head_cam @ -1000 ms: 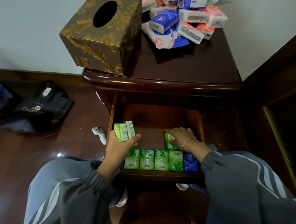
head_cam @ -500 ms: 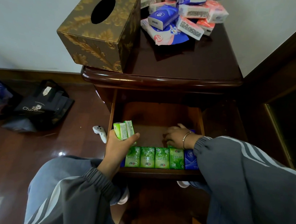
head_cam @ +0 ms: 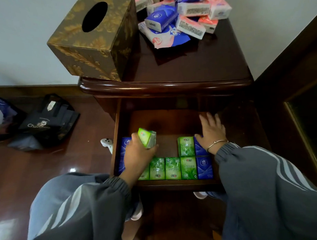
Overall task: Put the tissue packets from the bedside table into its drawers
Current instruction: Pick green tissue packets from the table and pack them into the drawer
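The open drawer point(head_cam: 174, 186) of the dark bedside table point(head_cam: 167, 84) holds a front row of green and blue tissue packets point(head_cam: 173, 168). Behind that row lie a green packet point(head_cam: 186, 146) and a blue packet point(head_cam: 200, 150) at the right. A blue packet point(head_cam: 125, 144) lies at the drawer's left. My left hand point(head_cam: 139, 156) grips green packets point(head_cam: 147, 138) over the left part of the drawer. My right hand point(head_cam: 211, 130) lies flat with spread fingers at the drawer's right, touching the blue packet. A pile of blue, white and pink packets point(head_cam: 183, 16) sits at the back of the tabletop.
A brown and gold tissue box point(head_cam: 95, 41) stands on the table's left corner. On the wooden floor to the left lie a black bag point(head_cam: 48, 122) and a white controller point(head_cam: 107, 142). Dark wooden furniture point(head_cam: 305, 114) stands close on the right.
My left hand has carried its green packets rightward, into the drawer. My right hand has let go of the green packet, now lying flat, and slid right with fingers spread.
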